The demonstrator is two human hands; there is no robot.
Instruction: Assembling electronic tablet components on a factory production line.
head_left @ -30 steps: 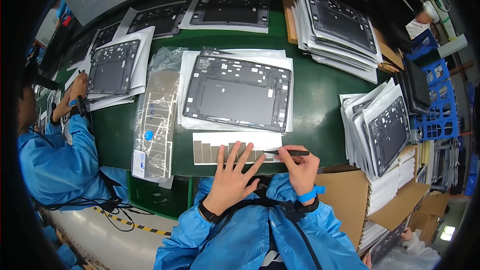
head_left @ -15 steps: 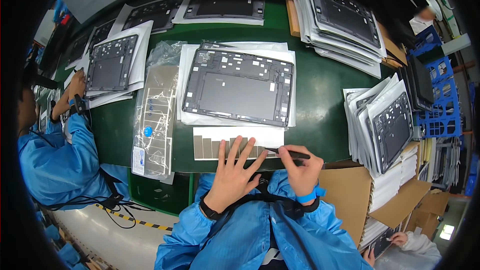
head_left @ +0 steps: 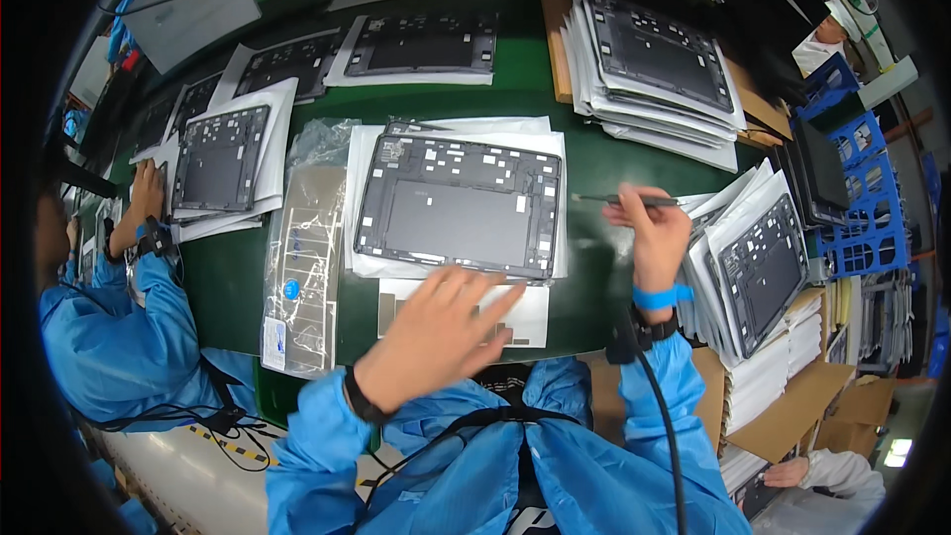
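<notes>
My right hand (head_left: 656, 243) grips black tweezers (head_left: 634, 200), raised over the green table to the right of the tablet housing; their tips point left, and whether they pinch anything is too small to tell. My left hand (head_left: 431, 337), fingers spread, is over a white sheet of grey adhesive strips (head_left: 530, 322) and hides much of it. Its fingertips reach the lower edge of the dark grey tablet housing (head_left: 461, 213), which lies on white foam sheets (head_left: 360, 260). To the left lies a clear plastic bag (head_left: 309, 267) with more strip sheets.
Stacks of housings between white sheets stand at the far right (head_left: 659, 59) and right (head_left: 758, 267). More housings (head_left: 421, 45) lie along the back. At left a co-worker in blue (head_left: 119, 327) sits by another housing (head_left: 220, 159). An open carton (head_left: 792, 416) stands at lower right.
My right hand has lifted the tweezers off the strip sheet, up and to the right. My left hand has shifted slightly left and up toward the housing. The view has shifted a little.
</notes>
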